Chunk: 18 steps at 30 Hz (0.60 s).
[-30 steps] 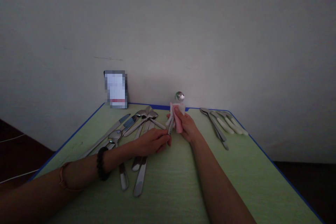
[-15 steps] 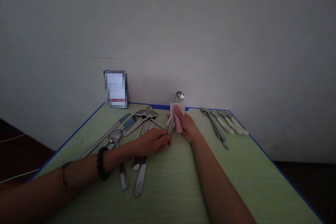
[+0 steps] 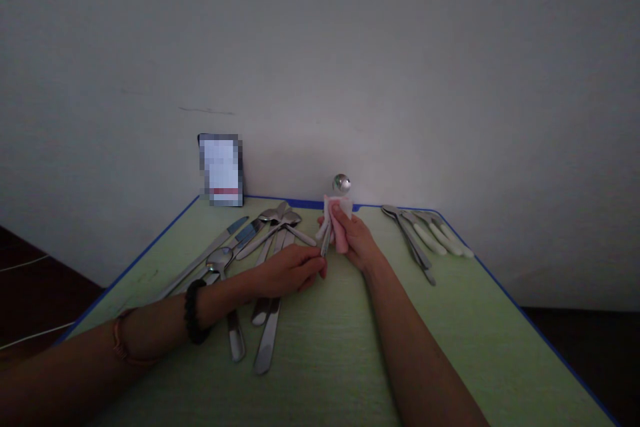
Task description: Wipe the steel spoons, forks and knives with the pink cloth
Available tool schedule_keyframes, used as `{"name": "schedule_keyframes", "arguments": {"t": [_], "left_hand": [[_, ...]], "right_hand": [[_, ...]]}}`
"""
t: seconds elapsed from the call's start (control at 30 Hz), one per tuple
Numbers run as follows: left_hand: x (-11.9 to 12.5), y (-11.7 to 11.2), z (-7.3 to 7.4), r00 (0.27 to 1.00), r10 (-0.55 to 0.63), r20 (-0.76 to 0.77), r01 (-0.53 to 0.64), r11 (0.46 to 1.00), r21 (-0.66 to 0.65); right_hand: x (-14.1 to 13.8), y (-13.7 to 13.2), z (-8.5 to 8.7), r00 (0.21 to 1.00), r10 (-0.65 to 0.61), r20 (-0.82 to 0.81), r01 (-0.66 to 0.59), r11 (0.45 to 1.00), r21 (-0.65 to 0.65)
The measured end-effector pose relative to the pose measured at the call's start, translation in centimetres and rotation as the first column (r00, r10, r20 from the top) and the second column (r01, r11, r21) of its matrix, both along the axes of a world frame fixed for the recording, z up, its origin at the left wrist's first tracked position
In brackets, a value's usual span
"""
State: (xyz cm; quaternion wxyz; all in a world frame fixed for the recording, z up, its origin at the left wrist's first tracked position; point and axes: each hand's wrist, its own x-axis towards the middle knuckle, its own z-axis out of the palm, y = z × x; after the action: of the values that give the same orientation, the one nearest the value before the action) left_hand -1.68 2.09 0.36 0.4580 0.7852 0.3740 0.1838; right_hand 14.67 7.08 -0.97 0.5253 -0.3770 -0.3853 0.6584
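Just right of the cutlery pile (image 3: 267, 227) the spoon (image 3: 341, 183) tilts up, left hand (image 3: 287, 271) pinching its handle tip, right hand (image 3: 356, 240) clenched on pink cloth (image 3: 341, 237) round its neck; the thin pinch may slip, dropping it onto the pile.

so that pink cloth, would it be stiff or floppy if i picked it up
Probably floppy: the cloth bends round the spoon under the right hand. Likely light too, since its loose edges stand out in thin, soft folds. Pushed along the table, it would more likely bunch up than slide or roll.
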Motion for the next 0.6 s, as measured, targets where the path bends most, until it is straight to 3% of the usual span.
{"name": "schedule_keyframes", "arguments": {"t": [0.6], "left_hand": [[-0.03,-0.05,0.03,1.0,-0.005,-0.002,0.005,1.0,0.0]], "right_hand": [[-0.02,-0.12,0.14,1.0,-0.002,0.011,0.002,1.0,0.002]]}}
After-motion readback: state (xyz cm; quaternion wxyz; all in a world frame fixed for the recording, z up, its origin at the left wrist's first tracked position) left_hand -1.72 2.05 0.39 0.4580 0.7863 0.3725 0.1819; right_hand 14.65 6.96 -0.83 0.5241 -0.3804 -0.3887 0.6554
